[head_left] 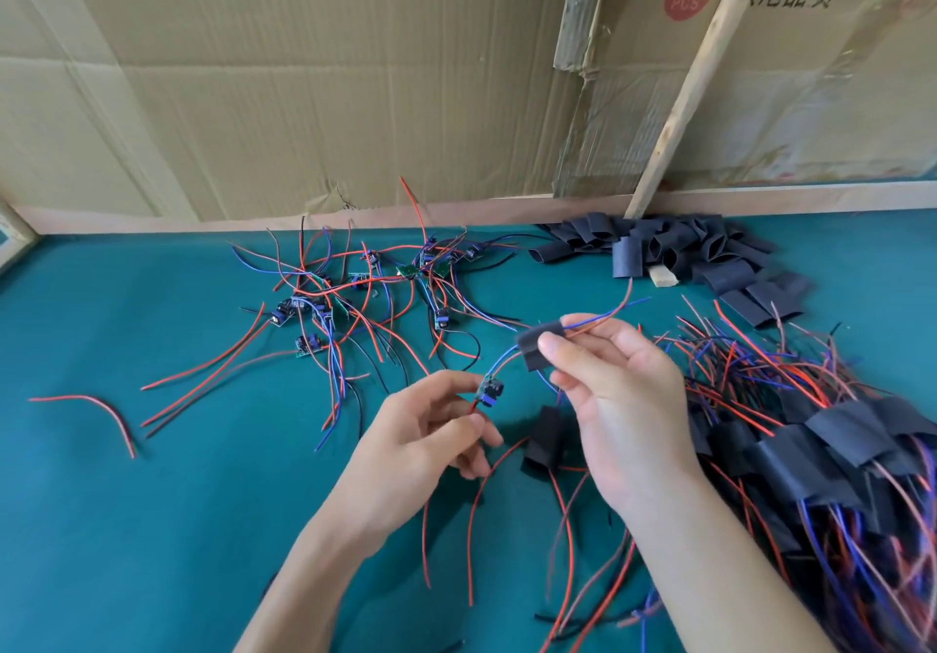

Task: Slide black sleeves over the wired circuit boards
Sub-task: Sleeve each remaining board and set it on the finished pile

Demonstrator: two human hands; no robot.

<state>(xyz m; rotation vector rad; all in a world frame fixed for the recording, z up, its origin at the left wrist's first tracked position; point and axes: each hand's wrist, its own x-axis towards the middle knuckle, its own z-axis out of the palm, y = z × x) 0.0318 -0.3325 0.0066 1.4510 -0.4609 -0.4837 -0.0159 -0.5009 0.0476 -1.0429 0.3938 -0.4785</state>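
The green work mat [152, 525] covers the bench in front of me, backed by a wall of flattened cardboard boxes [304, 69] with a wooden slat [694, 84] leaning against it. At my right lies the heap of finished boards [811, 449], each wrapped in a black sleeve with red and blue leads trailing out. At the far right of the mat sits the pile of empty black sleeves [674, 252]. At the far centre lies the tangle of bare wired circuit boards [355, 292]. One loose red wire [101, 411] lies well apart at the left. My right hand [623, 394] is raised over the mat, thumb and fingers pinching a black sleeve [537, 345] with the blue and red leads threaded through it and emerging above. My left hand [426, 429] pinches the wired circuit board [489, 391] by its red lead, fingers curled, just below and left of the sleeve; the board is not yet inside.
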